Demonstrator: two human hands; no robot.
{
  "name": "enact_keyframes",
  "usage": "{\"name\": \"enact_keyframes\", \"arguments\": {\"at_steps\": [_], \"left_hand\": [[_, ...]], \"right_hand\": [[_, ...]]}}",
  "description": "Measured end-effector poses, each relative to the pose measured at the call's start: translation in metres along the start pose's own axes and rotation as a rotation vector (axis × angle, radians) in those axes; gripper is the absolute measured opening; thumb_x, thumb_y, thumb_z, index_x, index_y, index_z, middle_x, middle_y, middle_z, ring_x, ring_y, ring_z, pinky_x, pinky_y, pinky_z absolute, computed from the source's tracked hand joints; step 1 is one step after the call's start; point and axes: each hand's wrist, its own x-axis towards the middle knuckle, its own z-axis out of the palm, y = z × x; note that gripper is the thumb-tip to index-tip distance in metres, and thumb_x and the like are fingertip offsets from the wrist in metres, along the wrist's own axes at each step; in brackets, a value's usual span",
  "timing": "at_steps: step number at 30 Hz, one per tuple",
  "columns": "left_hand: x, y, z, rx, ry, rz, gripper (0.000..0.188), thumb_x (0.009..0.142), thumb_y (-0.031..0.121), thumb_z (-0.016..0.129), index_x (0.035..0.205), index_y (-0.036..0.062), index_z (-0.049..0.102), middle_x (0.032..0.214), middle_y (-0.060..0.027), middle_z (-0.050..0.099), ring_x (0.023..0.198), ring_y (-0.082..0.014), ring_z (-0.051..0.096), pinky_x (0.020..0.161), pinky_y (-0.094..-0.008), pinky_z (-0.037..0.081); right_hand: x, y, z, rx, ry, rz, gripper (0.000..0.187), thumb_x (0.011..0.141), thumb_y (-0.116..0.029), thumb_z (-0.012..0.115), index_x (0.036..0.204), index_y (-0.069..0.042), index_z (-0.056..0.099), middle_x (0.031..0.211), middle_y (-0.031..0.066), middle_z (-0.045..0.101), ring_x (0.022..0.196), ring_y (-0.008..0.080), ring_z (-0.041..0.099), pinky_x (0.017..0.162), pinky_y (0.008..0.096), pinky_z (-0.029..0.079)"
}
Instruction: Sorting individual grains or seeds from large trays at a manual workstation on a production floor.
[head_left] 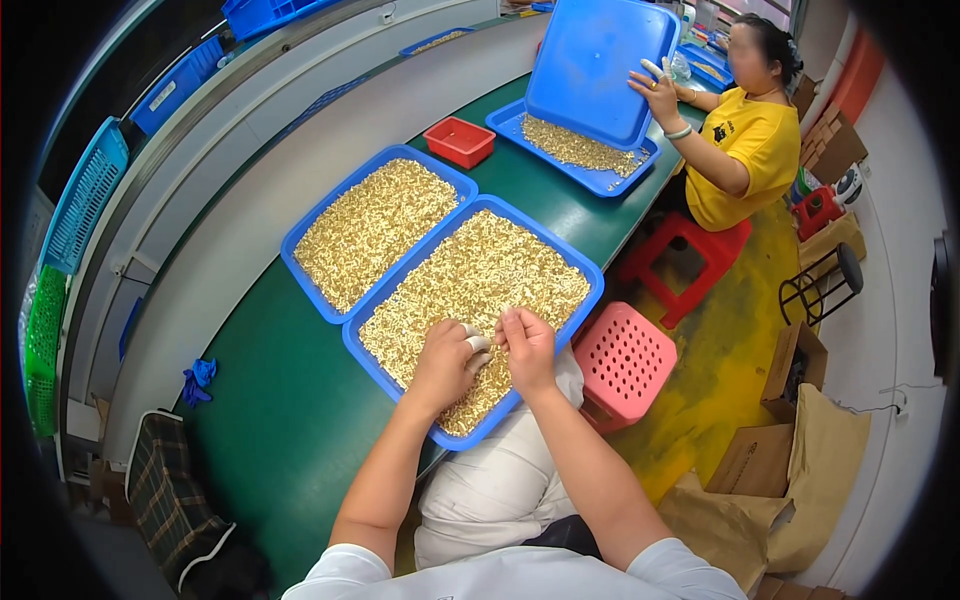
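Both my hands are over a blue tray [596,284] spread with small pale-gold pieces [500,255], too small for me to name singly. My left hand [445,367] is low over the pieces, its fingers curled together; pale covers sit on some fingertips. Close beside it on the right, my right hand [528,350] has thumb and forefinger pinched together. Anything held in either hand is too small or hidden to make out. A second blue tray [289,247] with similar pieces stands against the first on its left.
A red tray [460,143] sits beyond on the green table [290,440]. Across the right corner a co-worker [745,150] tilts a large blue tray [600,65] over another tray [607,188]. A pink stool [627,360] and a red stool [690,262] stand right of the table.
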Motion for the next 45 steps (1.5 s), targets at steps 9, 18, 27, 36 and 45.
{"name": "enact_keyframes", "arguments": {"at_steps": [9, 18, 27, 36, 45], "left_hand": [[0.01, -0.016, -0.003, -0.604, 0.263, -0.507, 0.005, 0.086, -0.001, 0.071, 0.088, 0.0022, 0.068, 0.092, -0.004, 0.07, 0.089, -0.0132, 0.065, 0.08, -0.0283, 0.052], [0.003, -0.023, -0.003, -1.102, 0.339, -0.494, 0.014, 0.088, -0.002, 0.07, 0.101, 0.0029, 0.068, 0.096, -0.0017, 0.069, 0.091, -0.0113, 0.065, 0.084, -0.0258, 0.052], [0.0, -0.022, -0.006, -1.079, 0.307, -0.466, 0.014, 0.088, -0.005, 0.068, 0.099, 0.0018, 0.072, 0.099, -0.0025, 0.068, 0.093, -0.0118, 0.064, 0.084, -0.0255, 0.05], [-0.004, -0.026, -0.006, -1.136, 0.319, -0.536, 0.012, 0.085, -0.002, 0.072, 0.095, 0.0036, 0.07, 0.094, -0.0017, 0.069, 0.086, -0.0096, 0.063, 0.078, -0.0243, 0.05], [-0.006, -0.027, 0.002, -0.847, 0.183, -0.459, 0.013, 0.087, 0.008, 0.075, 0.096, 0.0008, 0.069, 0.091, -0.0028, 0.069, 0.083, -0.01, 0.064, 0.075, -0.0244, 0.051]], "right_hand": [[0.0, 0.002, 0.002, -0.079, 0.009, 0.011, 0.028, 0.102, -0.02, 0.056, 0.082, -0.002, 0.062, 0.071, -0.0005, 0.059, 0.064, 0.0044, 0.051, 0.059, 0.0207, 0.041], [0.002, 0.006, 0.001, -0.207, -0.031, 0.025, 0.029, 0.101, -0.019, 0.057, 0.078, -0.001, 0.062, 0.067, -0.0015, 0.057, 0.061, 0.0041, 0.047, 0.055, 0.0218, 0.038], [0.002, 0.011, 0.003, -0.28, -0.051, -0.011, 0.03, 0.1, -0.019, 0.059, 0.076, -0.002, 0.062, 0.064, -0.0024, 0.056, 0.059, 0.0035, 0.046, 0.053, 0.0221, 0.037], [0.0, 0.008, 0.002, -0.402, -0.077, 0.036, 0.028, 0.1, -0.018, 0.06, 0.076, -0.003, 0.062, 0.067, -0.0027, 0.056, 0.061, 0.0035, 0.047, 0.055, 0.0213, 0.037], [0.0, 0.007, 0.005, -0.406, -0.121, -0.016, 0.026, 0.097, -0.017, 0.063, 0.076, -0.001, 0.064, 0.06, -0.0008, 0.058, 0.054, 0.0043, 0.048, 0.048, 0.0237, 0.037]]}}
